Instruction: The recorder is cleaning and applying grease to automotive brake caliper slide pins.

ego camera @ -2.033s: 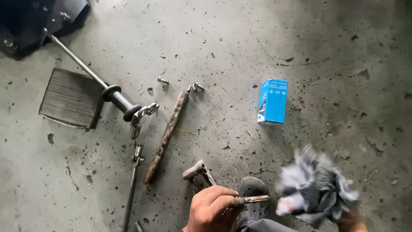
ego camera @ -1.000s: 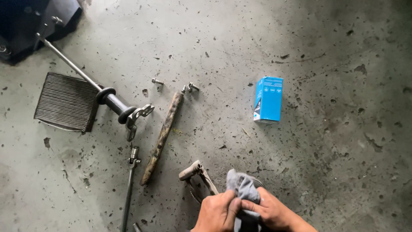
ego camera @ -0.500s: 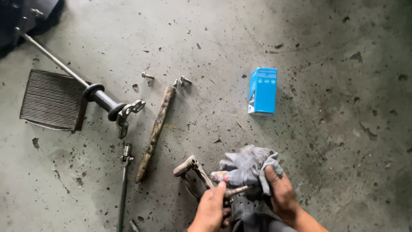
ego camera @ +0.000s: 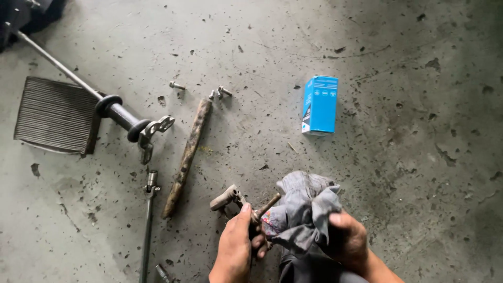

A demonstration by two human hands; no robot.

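Two hands busy: left hand (ego camera: 234, 250) pinching rusty bolt (ego camera: 265, 206) steady, right hand (ego camera: 347, 240) clenching grey rag (ego camera: 304, 209) against it, wiping.

A short rusty bolt (ego camera: 267, 205) sits pinched at its lower end in the left hand (ego camera: 234, 250) — its shaft tilts up and to the right, the free tip bare and brownish. Just beside it, touching its lower part, bunches a crumpled grey rag (ego camera: 304, 209) with a patch of coloured print near the bolt — gripped from the right by the right hand (ego camera: 346, 241), above the concrete floor.
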